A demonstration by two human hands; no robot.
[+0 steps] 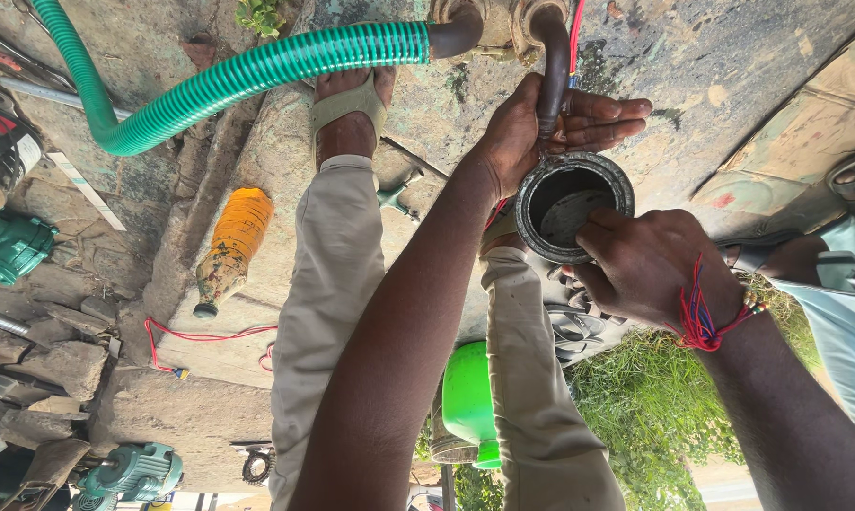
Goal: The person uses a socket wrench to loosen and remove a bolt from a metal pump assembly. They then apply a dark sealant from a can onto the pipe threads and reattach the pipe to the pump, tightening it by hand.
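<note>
The left arm rises from the bottom middle of the view, bare and almost straight, slanting up and to the right. Its left hand (550, 128) is bent at the wrist, palm up and open, fingers stretched flat and close together, pointing right, with the thumb curled inward. The right arm enters from the lower right corner and slants up to the left. A red and blue thread band circles its wrist. The right hand (650, 265) shows its back, knuckles bent, fingers curled in a loose grip, just below the left hand.
</note>
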